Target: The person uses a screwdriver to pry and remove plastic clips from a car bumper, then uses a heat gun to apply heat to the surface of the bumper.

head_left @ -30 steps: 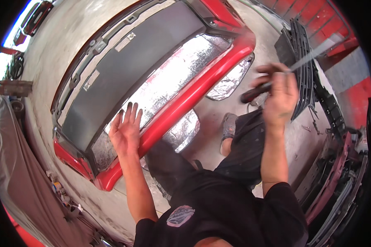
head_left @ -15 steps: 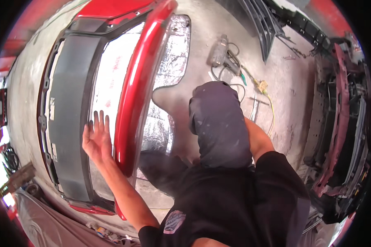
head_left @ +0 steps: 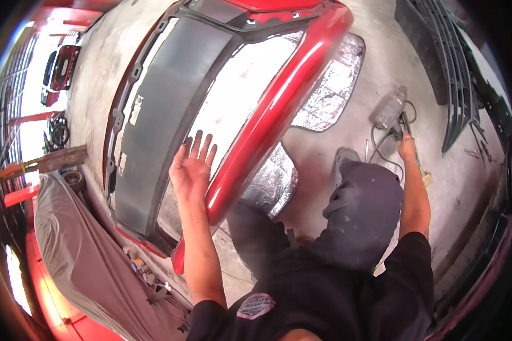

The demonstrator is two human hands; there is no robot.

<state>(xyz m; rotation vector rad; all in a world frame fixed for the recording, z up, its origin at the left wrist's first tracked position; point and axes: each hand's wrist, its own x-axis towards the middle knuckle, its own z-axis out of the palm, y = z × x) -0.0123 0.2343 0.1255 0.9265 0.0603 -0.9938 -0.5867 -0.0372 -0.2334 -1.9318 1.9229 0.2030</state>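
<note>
A red car bumper (head_left: pixel 279 113) lies on the concrete floor with its inner side up, showing a dark grey panel (head_left: pixel 165 108) and a pale lining. My left hand (head_left: pixel 193 165) rests flat on the lining just inside the red edge, fingers spread, holding nothing. My right hand (head_left: pixel 407 149) reaches down to the floor beside a grey power tool (head_left: pixel 389 111) and its cable. A thin yellowish piece (head_left: pixel 422 173) lies along my right wrist; whether the hand grips it is unclear. My bent knee in dark trousers (head_left: pixel 364 199) is between my arms.
Silver foil sheets (head_left: pixel 330 91) lie under the bumper's edge. A black grille (head_left: pixel 455 74) lies at the upper right, and a dark body part (head_left: pixel 483 227) runs along the right. A grey cover sheet (head_left: pixel 79 244) lies at the left, with small items beside it.
My right hand, raised a second ago with a long flat tool, has dropped to the floor beside the power tool. My left hand stays on the bumper. My head has turned.
</note>
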